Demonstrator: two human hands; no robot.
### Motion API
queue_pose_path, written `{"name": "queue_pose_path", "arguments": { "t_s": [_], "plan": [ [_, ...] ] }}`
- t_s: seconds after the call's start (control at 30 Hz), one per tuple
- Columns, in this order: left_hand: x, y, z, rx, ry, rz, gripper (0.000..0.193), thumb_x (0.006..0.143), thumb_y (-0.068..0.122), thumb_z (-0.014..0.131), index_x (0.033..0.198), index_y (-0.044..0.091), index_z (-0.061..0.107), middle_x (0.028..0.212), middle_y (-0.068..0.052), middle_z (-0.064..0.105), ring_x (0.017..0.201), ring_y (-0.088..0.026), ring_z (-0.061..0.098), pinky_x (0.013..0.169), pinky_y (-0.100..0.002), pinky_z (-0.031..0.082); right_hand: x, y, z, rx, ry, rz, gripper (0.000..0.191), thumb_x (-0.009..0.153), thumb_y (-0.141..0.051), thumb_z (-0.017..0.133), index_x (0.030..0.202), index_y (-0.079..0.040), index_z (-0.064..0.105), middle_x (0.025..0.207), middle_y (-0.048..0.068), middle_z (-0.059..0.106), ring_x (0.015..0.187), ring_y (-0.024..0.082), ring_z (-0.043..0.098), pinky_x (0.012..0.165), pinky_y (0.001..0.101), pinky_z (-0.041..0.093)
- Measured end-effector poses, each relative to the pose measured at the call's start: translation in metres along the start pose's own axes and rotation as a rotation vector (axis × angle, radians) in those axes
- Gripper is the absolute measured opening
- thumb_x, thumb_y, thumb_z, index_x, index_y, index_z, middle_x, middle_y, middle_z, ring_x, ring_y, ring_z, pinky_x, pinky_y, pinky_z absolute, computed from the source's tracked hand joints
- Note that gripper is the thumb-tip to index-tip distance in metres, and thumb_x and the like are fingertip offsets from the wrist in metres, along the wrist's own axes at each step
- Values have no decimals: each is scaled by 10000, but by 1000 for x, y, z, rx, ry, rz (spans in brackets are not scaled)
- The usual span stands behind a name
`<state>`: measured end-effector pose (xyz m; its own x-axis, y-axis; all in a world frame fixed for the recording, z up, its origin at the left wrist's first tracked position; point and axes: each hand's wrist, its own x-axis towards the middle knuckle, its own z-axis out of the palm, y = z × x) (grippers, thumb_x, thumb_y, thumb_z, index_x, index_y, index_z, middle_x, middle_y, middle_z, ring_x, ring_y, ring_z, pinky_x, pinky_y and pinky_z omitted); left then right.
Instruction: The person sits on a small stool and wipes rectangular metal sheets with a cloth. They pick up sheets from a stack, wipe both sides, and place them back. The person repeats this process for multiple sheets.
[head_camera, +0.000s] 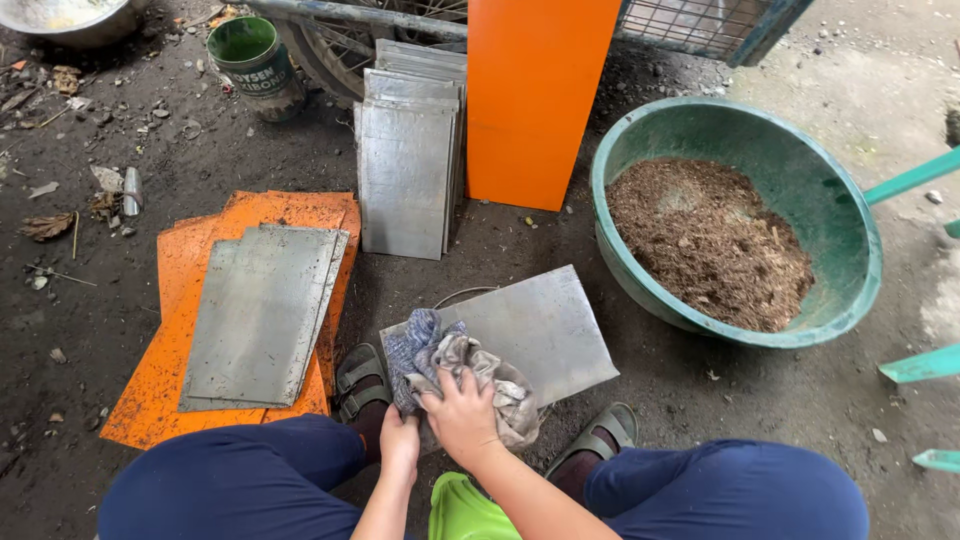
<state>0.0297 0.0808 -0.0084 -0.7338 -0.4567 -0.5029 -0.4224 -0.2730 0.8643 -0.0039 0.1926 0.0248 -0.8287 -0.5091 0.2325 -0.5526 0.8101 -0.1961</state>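
A grey metal sheet (545, 325) lies tilted between my feet. On its near left part rests a crumpled grey and blue rag (440, 355), and my right hand (462, 415) presses down on it, fingers closed over the cloth. My left hand (399, 440) grips the sheet's near edge, just left of the right hand. Both forearms come up from the bottom of the head view, between my knees in dark blue trousers.
A stack of grey metal sheets (262, 312) lies on orange boards (160, 370) at left. More sheets (408, 175) lean upright beside an orange panel (530, 100). A green basin (850, 260) of brown sawdust sits at right. A green can (252, 60) stands at the back.
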Motion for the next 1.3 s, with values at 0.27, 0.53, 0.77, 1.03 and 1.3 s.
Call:
{"name": "queue_pose_path", "arguments": {
  "t_s": [0.27, 0.53, 0.77, 1.03, 1.3],
  "plan": [
    [0, -13, 4, -94, -29, 122, 325, 985, 182, 606, 1250, -7, 614, 1177, -112, 719, 1062, -196, 642, 970, -336, 468, 32, 159, 18, -354, 137, 333, 367, 749, -314, 684, 1105, -307, 774, 1323, 144, 587, 1214, 584, 496, 916, 756, 384],
    [6, 7, -4, 241, 101, 19, 474, 963, 257, 680, 1339, 3, 544, 1247, -157, 664, 1144, -232, 624, 988, -356, 450, 49, 302, -112, -296, -125, 949, 448, 900, -425, 702, 1320, -278, 659, 1407, 254, 489, 1163, 456, 578, 913, 559, 523],
    [15, 7, 4, 15, 39, 93, 409, 976, 191, 611, 1336, 1, 569, 1222, -148, 712, 1105, -234, 652, 984, -343, 467, 94, 185, -112, -363, -217, 490, 565, 867, -345, 682, 1398, -184, 572, 1185, 236, 551, 944, 359, 618, 735, 494, 546],
    [15, -2, 5, -75, 68, 10, 325, 976, 107, 578, 1281, 0, 597, 1214, -117, 708, 1101, -198, 639, 983, -330, 465, 53, 38, 30, 27, -90, 46, 509, 650, -243, 715, 1154, -183, 750, 1222, 209, 598, 1044, 483, 570, 818, 634, 441],
    [21, -11, -1, -96, 26, 50, 340, 999, 128, 583, 1288, -50, 597, 1233, -149, 702, 1118, -220, 621, 1004, -339, 439, 67, 288, -44, -175, -245, 823, 477, 875, -460, 714, 1319, -291, 678, 1265, 182, 592, 1120, 399, 649, 899, 514, 565]
  ]
}}
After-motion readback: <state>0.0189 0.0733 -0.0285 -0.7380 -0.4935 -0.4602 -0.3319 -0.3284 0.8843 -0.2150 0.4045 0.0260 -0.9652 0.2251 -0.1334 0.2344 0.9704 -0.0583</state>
